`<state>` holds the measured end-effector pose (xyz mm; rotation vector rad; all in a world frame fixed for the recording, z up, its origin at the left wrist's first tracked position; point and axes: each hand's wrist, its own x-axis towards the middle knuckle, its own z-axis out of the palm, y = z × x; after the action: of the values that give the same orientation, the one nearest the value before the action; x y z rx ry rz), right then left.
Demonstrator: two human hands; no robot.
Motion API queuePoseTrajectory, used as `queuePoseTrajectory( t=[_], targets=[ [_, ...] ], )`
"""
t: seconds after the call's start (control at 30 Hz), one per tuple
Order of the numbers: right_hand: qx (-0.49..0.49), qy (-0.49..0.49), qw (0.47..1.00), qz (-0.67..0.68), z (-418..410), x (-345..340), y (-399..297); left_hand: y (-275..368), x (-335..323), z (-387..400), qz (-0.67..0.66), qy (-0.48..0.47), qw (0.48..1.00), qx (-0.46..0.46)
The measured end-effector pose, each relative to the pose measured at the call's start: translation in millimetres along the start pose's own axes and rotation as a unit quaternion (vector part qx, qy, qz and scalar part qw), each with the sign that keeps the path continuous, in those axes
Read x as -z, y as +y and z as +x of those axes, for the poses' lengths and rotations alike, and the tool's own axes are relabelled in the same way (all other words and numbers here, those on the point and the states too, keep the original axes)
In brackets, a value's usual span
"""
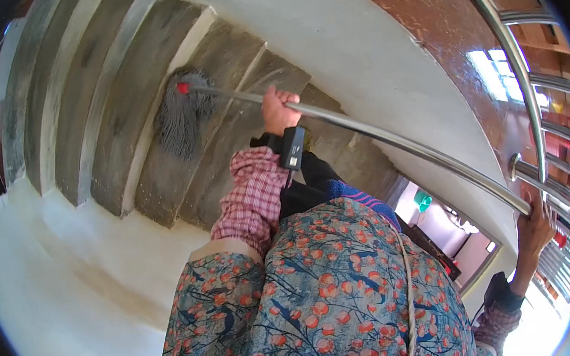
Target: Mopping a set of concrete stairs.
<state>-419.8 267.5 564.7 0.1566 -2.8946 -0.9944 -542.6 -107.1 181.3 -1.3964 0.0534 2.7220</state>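
Observation:
My left hand (279, 111) is closed around the lower part of a metal mop handle (393, 135), with a dark strap and black device at the wrist. The grey string mop head (182, 121), joined to the handle by a red connector (183, 87), lies spread on a concrete stair tread. Towards the right edge of the view, my right hand (535, 224) grips the upper end of the same handle, beside the metal railing.
Concrete steps (125, 98) curve to the upper left. A pale wall (58, 259) bounds them at lower left. On the other side, a white stair side (356, 60) and a tubular metal railing (516, 56) run along a reddish-brown glossy surface (422, 8).

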Motion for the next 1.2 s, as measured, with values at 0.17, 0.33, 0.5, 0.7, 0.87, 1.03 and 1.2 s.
queuePoseTrajectory(
  t=[0.17,0.33,0.5,0.7,0.87,1.03,1.2],
  targets=[
    [-0.073,-0.025,0.997,-0.011,-49,-4,3,-42,-53,47,0.055,-0.093,0.991,0.080],
    [-0.096,-0.126,0.986,0.042,-90,-5,-28,-60,-51,67,0.178,-0.019,0.983,0.042],
    [-0.153,-0.192,0.968,0.048,-138,-3,-10,-105,-34,34,0.238,0.071,0.965,0.086],
    [-0.215,-0.274,0.937,0.020,-201,11,26,-168,13,4,0.295,0.097,0.947,0.079],
    [-0.232,-0.322,0.918,0.005,-239,17,36,-195,39,-21,0.340,0.130,0.929,0.061],
    [-0.215,-0.325,0.921,0.001,-276,22,59,-215,67,-47,0.334,0.093,0.932,0.104],
    [-0.220,-0.371,0.902,-0.006,-282,17,84,-223,98,-58,0.316,0.168,0.909,0.214]
  ],
)
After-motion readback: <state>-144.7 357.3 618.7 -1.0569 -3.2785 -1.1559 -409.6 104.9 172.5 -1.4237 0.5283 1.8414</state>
